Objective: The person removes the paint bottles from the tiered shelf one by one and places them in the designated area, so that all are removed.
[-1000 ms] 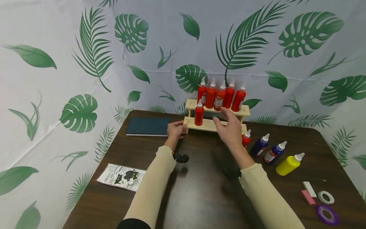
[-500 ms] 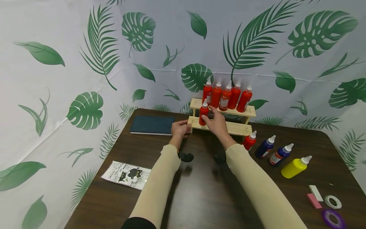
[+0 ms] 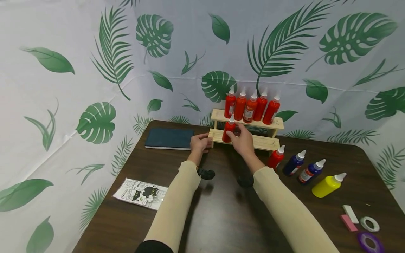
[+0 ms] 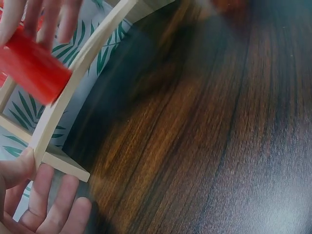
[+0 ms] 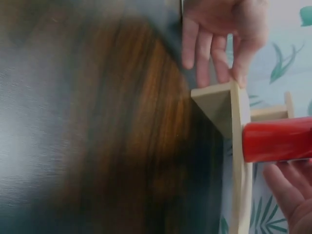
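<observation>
A two-step wooden rack (image 3: 262, 142) stands at the back of the table. My left hand (image 3: 198, 143) pinches the left end of its lower step, thumb above and fingers beneath, as the left wrist view shows. On that step, near the left end, is a red squeeze bottle (image 3: 227, 133) with a white nozzle, leaning slightly. My right hand (image 3: 243, 141) grips this bottle from the right. In the right wrist view the red bottle (image 5: 278, 141) has its base right at the step's front edge. Several red and orange bottles (image 3: 249, 109) stand in a row on the upper step.
Right of the rack stand a red bottle (image 3: 276, 158), two dark blue bottles (image 3: 293, 163) and a yellow bottle (image 3: 326, 186). Nearer lie white and pink blocks (image 3: 349, 222), white tape (image 3: 369, 224) and purple tape (image 3: 369, 242). At left are a dark notebook (image 3: 169, 137) and a cat-print packet (image 3: 140, 193).
My right hand has come left from open air onto the red bottle and gripped it. The bottle has shifted slightly right and toward the front edge, tilting. My left hand stays on the rack.
</observation>
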Tool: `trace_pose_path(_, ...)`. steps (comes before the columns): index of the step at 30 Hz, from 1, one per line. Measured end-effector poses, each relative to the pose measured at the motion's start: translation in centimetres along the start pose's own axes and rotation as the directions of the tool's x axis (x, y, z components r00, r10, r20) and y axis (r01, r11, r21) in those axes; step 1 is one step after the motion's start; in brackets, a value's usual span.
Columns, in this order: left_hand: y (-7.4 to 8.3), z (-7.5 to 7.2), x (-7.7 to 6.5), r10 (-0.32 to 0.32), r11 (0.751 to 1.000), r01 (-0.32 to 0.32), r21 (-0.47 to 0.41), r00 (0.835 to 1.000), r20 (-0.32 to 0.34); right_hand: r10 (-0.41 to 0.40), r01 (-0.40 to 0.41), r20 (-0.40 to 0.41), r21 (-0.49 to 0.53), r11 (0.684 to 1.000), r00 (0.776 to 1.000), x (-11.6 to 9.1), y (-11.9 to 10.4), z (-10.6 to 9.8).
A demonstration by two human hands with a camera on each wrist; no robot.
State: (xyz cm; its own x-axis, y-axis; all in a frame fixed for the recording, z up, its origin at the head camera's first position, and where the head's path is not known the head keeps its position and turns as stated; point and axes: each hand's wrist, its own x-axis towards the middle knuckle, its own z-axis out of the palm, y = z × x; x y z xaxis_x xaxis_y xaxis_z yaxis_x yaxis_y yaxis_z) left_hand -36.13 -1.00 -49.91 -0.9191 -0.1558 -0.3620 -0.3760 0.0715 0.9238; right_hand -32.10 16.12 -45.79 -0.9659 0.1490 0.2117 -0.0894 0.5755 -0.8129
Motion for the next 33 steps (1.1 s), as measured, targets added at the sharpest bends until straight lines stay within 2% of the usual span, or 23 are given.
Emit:
trace_pose_path(6, -0.3, -0.1, 0.0, -0.011, 1.000, 0.011, -0.007, 1.000, 0.003, 0.046, -0.044, -0.036, 0.059, 0.997, 0.998, -3.8, 0.6, -3.1)
trace_pose_path(13, -0.3, -0.3, 0.2, -0.019, 1.000, 0.019, -0.015, 1.000, -0.006, 0.002, -0.003, -0.076, -0.021, 1.000, 0.997, -9.5, 2.5, -7.8)
trace_pose_path(18, -0.2, -0.3, 0.0, -0.006, 1.000, 0.006, -0.005, 1.000, 0.005, 0.105, -0.115, -0.150, -0.056, 0.992, 0.983, -14.7, 3.9, -11.1)
trace_pose_path(20, -0.2, -0.3, -0.1, 0.006, 1.000, -0.006, 0.003, 1.000, 0.004, 0.162, -0.180, -0.212, -0.071, 0.981, 0.964, -16.6, 4.7, -12.4)
trace_pose_path(22, -0.3, -0.3, -0.2, 0.010, 1.000, -0.010, 0.007, 1.000, 0.003, 0.202, -0.238, -0.290, -0.093, 0.967, 0.935, -18.3, 5.8, -13.7)
trace_pose_path(26, -0.3, -0.3, -0.3, 0.011, 1.000, -0.011, 0.016, 1.000, 0.009, 0.294, -0.385, -0.424, -0.145, 0.912, 0.856, -20.8, 8.2, -16.2)
trace_pose_path(30, -0.2, -0.2, -0.2, 0.025, 1.000, -0.025, 0.013, 1.000, 0.007, 0.369, -0.498, -0.485, -0.166, 0.851, 0.793, -22.0, 10.1, -17.7)
trace_pose_path(33, -0.1, -0.1, -0.2, 0.026, 1.000, -0.026, 0.016, 1.000, 0.012, 0.391, -0.527, -0.511, -0.151, 0.836, 0.766, -22.4, 10.8, -18.1)
